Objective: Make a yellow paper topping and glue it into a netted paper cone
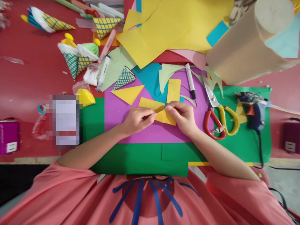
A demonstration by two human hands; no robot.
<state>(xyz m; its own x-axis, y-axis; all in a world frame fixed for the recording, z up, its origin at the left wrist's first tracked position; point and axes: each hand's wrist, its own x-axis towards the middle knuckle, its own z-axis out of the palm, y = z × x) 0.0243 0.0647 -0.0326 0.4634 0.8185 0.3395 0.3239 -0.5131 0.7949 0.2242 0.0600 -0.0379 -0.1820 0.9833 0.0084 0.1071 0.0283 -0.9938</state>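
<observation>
My left hand [140, 120] and my right hand [183, 116] are close together over a purple sheet [140, 134]. Thumb and finger of each are pinched at a small yellow paper piece [166, 118], whose edge runs between the fingertips. Yellow paper [150, 103] also shows just behind the left fingers; whether it is the same piece I cannot tell. A yellow rectangle [173, 89] lies past my right hand, and a yellow triangle [130, 93] lies past my left. Behind the triangle is a small cone with a blue lattice pattern [124, 78].
Open scissors [212, 99] and a glue gun [257, 114] lie on the right of the green sheet [140, 156]. A cardboard tube [243, 47] and large yellow sheets [168, 28] are behind. Finished-looking paper cones [85, 59], a marker [103, 73] and a yellow clay bag [86, 96] sit left.
</observation>
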